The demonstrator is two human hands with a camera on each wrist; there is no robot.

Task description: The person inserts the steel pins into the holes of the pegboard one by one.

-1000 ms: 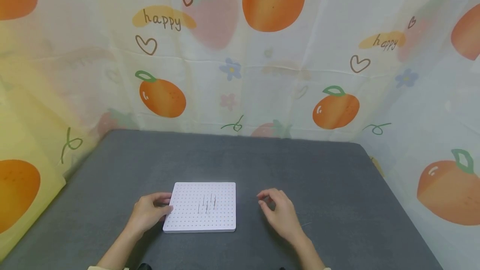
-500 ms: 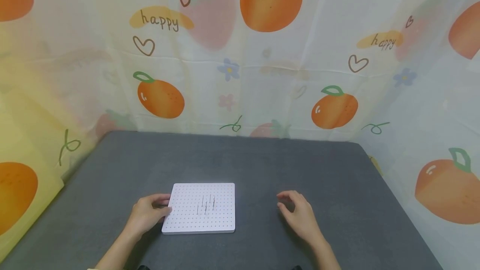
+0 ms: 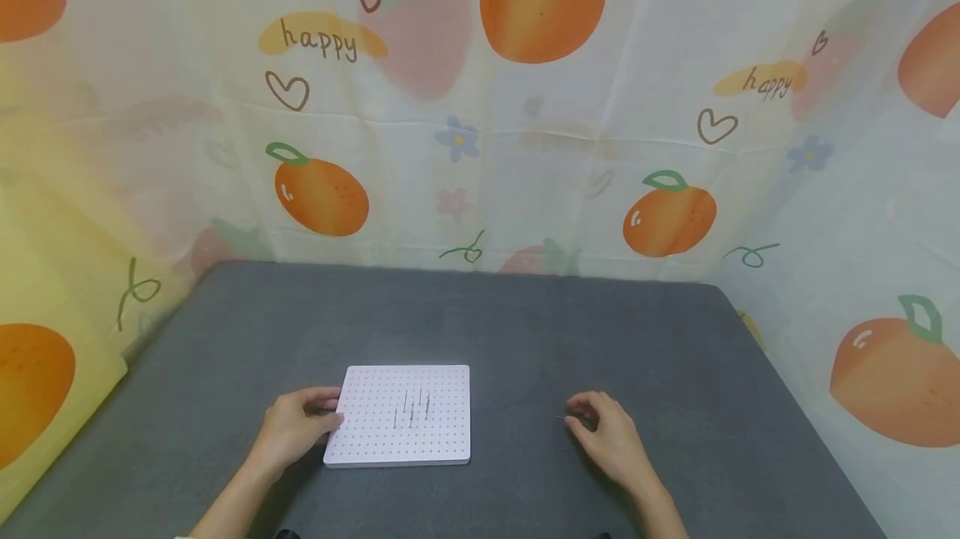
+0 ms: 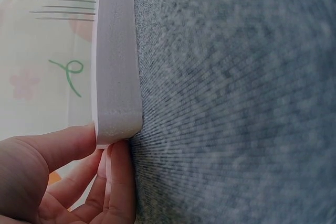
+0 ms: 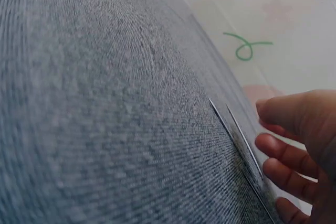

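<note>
A white pegboard [image 3: 360, 441] with rows of small holes lies left of the middle of the table. Several thin metal needles [image 3: 412, 416] stand upright in it, and the left wrist view shows them jutting from its face. At the board's left edge my left hand [image 3: 292, 428] pinches the corner, thumb on the top face and fingers against the side. To the right of the board, my right hand [image 3: 611, 439] hovers low with thumb and fingers bent but apart. Beside its fingertips in the right wrist view, two loose needles [image 5: 244, 139] lie on the table.
The dark grey table [image 3: 487, 314] has a fabric-like texture. A fruit-patterned curtain [image 3: 540, 189] hangs behind its far edge and along both sides.
My right hand has moved rightward, away from the board, and slightly nearer the table's front. The left hand keeps its hold on the pegboard, which stays put.
</note>
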